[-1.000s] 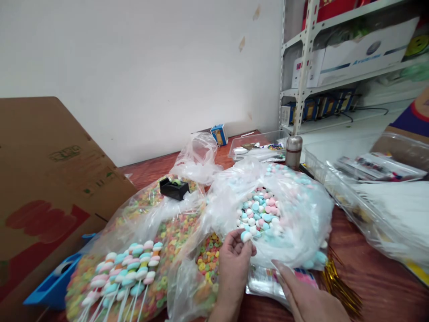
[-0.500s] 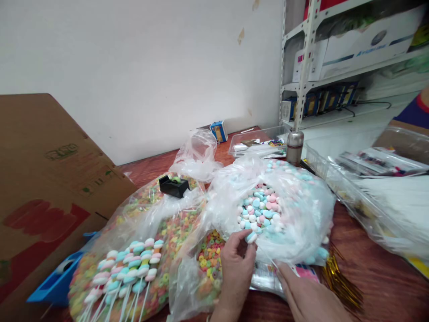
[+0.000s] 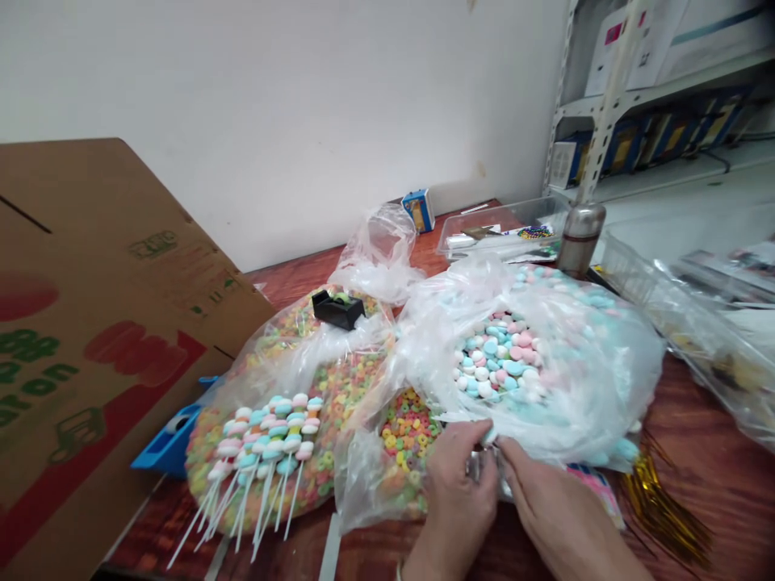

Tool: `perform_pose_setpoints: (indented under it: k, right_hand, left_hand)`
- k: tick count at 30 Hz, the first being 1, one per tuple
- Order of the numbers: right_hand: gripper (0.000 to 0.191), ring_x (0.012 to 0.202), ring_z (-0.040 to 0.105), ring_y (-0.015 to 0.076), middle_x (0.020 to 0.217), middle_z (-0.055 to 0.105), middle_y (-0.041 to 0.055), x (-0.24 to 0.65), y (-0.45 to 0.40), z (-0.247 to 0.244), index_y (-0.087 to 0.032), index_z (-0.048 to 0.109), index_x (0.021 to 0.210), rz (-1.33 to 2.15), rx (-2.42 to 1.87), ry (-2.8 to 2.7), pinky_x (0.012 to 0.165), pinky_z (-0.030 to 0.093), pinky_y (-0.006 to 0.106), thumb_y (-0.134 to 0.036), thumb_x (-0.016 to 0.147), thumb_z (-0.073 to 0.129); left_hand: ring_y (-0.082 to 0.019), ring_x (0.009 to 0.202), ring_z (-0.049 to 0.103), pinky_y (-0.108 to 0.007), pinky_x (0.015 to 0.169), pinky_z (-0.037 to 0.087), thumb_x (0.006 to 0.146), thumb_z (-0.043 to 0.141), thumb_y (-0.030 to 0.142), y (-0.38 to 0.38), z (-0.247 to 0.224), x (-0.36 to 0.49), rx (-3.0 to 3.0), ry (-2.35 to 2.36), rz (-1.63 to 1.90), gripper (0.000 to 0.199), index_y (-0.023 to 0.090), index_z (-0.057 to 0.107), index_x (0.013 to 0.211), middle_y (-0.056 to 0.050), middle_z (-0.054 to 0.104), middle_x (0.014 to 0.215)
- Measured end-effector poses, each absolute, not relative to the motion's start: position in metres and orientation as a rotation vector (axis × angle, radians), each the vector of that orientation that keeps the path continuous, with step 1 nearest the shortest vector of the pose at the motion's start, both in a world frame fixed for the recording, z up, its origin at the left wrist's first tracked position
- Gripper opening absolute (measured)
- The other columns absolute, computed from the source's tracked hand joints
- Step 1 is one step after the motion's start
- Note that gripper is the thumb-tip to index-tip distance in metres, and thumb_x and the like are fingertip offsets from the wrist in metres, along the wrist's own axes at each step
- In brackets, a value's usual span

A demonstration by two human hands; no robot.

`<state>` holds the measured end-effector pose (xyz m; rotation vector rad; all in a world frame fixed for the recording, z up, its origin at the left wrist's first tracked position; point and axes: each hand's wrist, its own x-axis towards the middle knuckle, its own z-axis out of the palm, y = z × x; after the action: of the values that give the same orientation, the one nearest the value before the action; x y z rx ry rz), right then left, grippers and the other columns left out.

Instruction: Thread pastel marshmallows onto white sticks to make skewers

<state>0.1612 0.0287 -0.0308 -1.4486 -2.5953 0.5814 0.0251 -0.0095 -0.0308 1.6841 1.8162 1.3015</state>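
My left hand (image 3: 463,492) pinches a pale blue and white marshmallow (image 3: 490,436) between thumb and fingertips. Pressed close against it is my right hand (image 3: 554,500), closed; the thin white stick seen in its fingers earlier is hidden now. Both hands are in front of a big clear plastic bag (image 3: 593,395), its mouth open on pink, blue and white marshmallows (image 3: 496,359). Beside my left hand, an open bag shows colourful cereal rings (image 3: 408,428). Several marshmallow skewers (image 3: 272,432) with white sticks lie on a second cereal-ring bag (image 3: 348,387). A shiny packet (image 3: 596,488) lies partly under my right hand.
A black tape dispenser (image 3: 337,311) rests on the cereal bag. Left stand a cardboard box (image 3: 121,323) and a blue dispenser (image 3: 169,444). Gold twist ties (image 3: 666,508) lie at right. Behind are a metal bottle (image 3: 581,238), clear trays (image 3: 502,222) and a shelf (image 3: 605,137).
My hands have come together at the marshmallow, and the stick between them has dropped out of sight. The view has shifted left, showing more of the box.
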Motion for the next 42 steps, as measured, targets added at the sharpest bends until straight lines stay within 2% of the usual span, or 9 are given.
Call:
perform_pose_setpoints:
  k: [3,5,9,14,18,24,29,35,42]
  right_hand:
    - [0.028,0.065,0.072,0.0251,0.075,0.074,0.003,0.152,0.034,-0.025,-0.026,0.061,0.101,0.521,-1.45,-2.593,0.048,0.033,0.029,-0.021,0.096,0.034]
    - [0.024,0.066,0.071,0.0234,0.082,0.072,0.0023,0.151,0.036,-0.027,-0.026,0.061,0.098,0.434,-1.42,-2.574,0.05,0.035,0.029,-0.023,0.097,0.038]
    - [0.024,0.059,0.068,0.0177,0.082,0.067,-0.001,0.156,0.032,-0.041,-0.028,0.059,0.108,0.254,-1.279,-2.62,0.046,0.032,0.027,-0.016,0.092,0.046]
    - [0.049,0.055,0.066,0.0145,0.08,0.065,-0.0021,0.15,0.021,-0.045,-0.027,0.054,0.123,0.115,-1.197,-2.687,0.045,0.033,0.026,-0.002,0.081,0.05]
    - [0.057,0.058,0.066,0.017,0.084,0.066,0.0011,0.134,0.015,-0.026,-0.026,0.055,0.127,-0.002,-1.21,-2.758,0.05,0.041,0.026,-0.001,0.076,0.054]
    - [0.039,0.063,0.068,0.0199,0.083,0.066,0.0042,0.111,0.015,-0.005,-0.023,0.065,0.105,0.02,-1.177,-2.833,0.05,0.043,0.026,-0.001,0.075,0.054]
    - [0.029,0.066,0.068,0.0217,0.079,0.065,0.0054,0.096,0.017,0.006,-0.02,0.064,0.093,0.053,-1.155,-2.867,0.052,0.044,0.027,0.001,0.076,0.052]
    - [0.033,0.061,0.067,0.0203,0.08,0.066,0.0057,0.099,0.017,0.007,-0.021,0.064,0.097,0.046,-1.131,-2.841,0.049,0.041,0.026,0.001,0.076,0.05]
    - [0.041,0.065,0.07,0.0252,0.082,0.067,0.0071,0.096,0.02,0.008,-0.023,0.068,0.1,0.158,-1.159,-2.887,0.05,0.045,0.029,0.003,0.075,0.05]
  left_hand:
    - [-0.02,0.101,0.065,-0.034,0.09,0.052,0.088,0.051,0.013,-0.022,-0.036,-0.004,1.678,2.0,1.208,0.051,0.021,0.045,0.138,-0.011,0.065,0.121]
    - [-0.023,0.107,0.062,-0.039,0.095,0.049,0.089,0.045,0.011,-0.025,-0.034,-0.031,1.732,2.17,1.095,0.043,0.02,0.054,0.13,-0.011,0.066,0.12]
    - [-0.025,0.096,0.061,-0.042,0.087,0.05,0.087,0.044,0.007,-0.025,-0.026,-0.068,1.828,2.233,0.693,0.031,0.019,0.07,0.099,-0.009,0.07,0.097]
    - [-0.025,0.095,0.059,-0.04,0.085,0.048,0.087,0.048,0.008,-0.023,-0.026,-0.071,1.843,2.156,0.46,0.032,0.02,0.069,0.107,-0.01,0.069,0.099]
    - [-0.024,0.093,0.058,-0.039,0.084,0.047,0.088,0.049,0.009,-0.023,-0.026,-0.069,1.844,2.149,0.437,0.027,0.021,0.07,0.099,-0.008,0.068,0.095]
    - [-0.024,0.09,0.056,-0.039,0.082,0.046,0.088,0.05,0.011,-0.025,-0.022,-0.069,1.83,2.165,0.439,0.021,0.019,0.068,0.093,-0.008,0.066,0.091]
    - [-0.025,0.094,0.056,-0.04,0.083,0.046,0.087,0.049,0.011,-0.028,-0.021,-0.069,1.792,2.131,0.496,0.021,0.019,0.067,0.095,-0.008,0.065,0.094]
    - [-0.024,0.094,0.056,-0.039,0.085,0.046,0.087,0.05,0.012,-0.031,-0.022,-0.072,1.774,2.084,0.572,0.021,0.02,0.067,0.096,-0.008,0.066,0.094]
    - [-0.024,0.096,0.057,-0.039,0.086,0.046,0.087,0.051,0.013,-0.032,-0.027,-0.074,1.755,2.084,0.618,0.021,0.02,0.068,0.097,-0.007,0.066,0.095]
